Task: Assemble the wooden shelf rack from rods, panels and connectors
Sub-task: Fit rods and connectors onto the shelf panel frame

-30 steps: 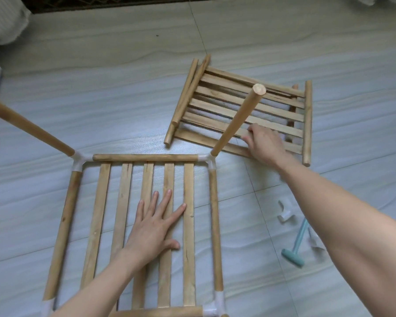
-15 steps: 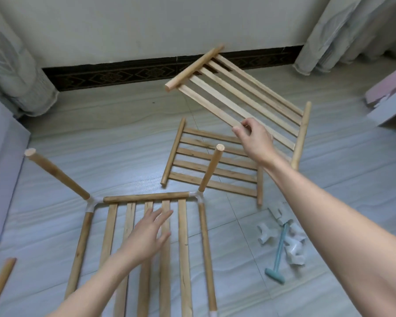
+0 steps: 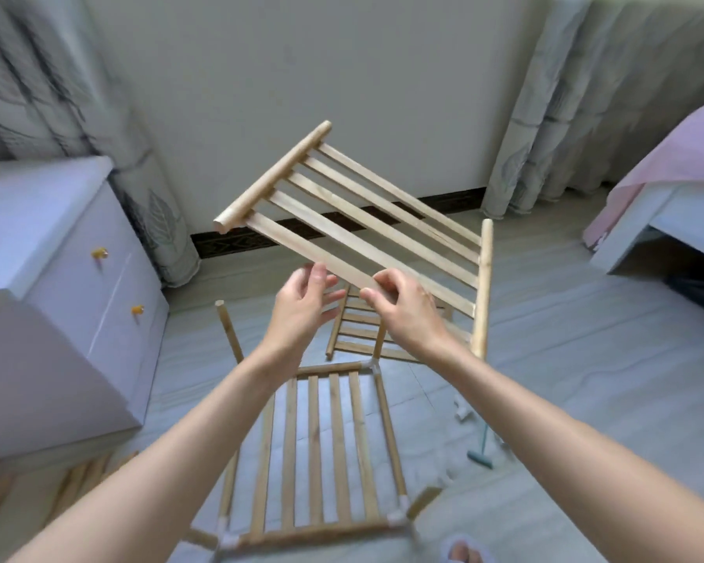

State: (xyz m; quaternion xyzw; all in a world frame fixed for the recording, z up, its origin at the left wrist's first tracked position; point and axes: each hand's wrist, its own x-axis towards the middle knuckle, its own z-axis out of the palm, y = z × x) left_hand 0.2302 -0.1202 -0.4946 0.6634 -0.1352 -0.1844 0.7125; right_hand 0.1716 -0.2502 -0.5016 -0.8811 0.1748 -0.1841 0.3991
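Slatted panel [image 3: 366, 221] lifted over the half-built frame [image 3: 322, 453].

Head view: my right hand [image 3: 407, 314] pinches the panel's nearest slat; my left hand [image 3: 301, 306] is spread just beside it, maybe touching. The slats run away up-left from my fingers, and the frame lies below them.

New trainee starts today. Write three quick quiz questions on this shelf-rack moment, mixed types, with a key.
1. True or false: the lifted slatted panel rests on the floor.
2. Which hand grips the lifted slatted panel's near slat: A) right hand B) left hand, which is open beside it?
3. Fill in: the teal mallet lies on the ____.

Key: 1 false; 2 A; 3 floor.
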